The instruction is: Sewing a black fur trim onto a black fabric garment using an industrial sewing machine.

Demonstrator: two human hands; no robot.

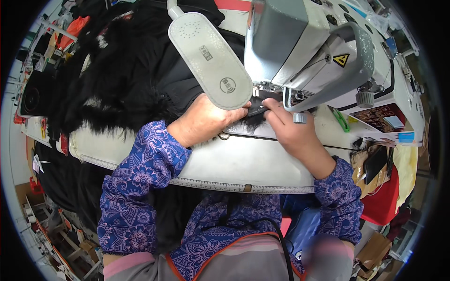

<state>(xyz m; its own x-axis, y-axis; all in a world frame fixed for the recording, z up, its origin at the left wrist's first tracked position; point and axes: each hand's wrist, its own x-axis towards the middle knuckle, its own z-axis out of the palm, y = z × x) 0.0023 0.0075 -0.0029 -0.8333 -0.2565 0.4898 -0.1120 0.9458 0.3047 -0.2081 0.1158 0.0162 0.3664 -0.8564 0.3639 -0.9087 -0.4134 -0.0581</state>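
Observation:
A black garment with furry parts (108, 89) lies heaped over the left of the sewing table, and its edge runs under the sewing machine (281, 42). My left hand (206, 121) is closed on the black fabric (255, 108) just left of the needle area; a white lamp head hides some of its fingers. From the right, my right hand (294, 129) pinches the same fabric edge between bent fingers and thumb, close by the presser foot. The needle itself cannot be made out.
The white lamp head (211, 61) hangs low over my left hand. Green thread snips (340, 120) lie right of the machine bed. A measuring tape (220, 184) follows the table's front edge. A dark phone (375, 165) rests at the right, above red cloth (383, 199).

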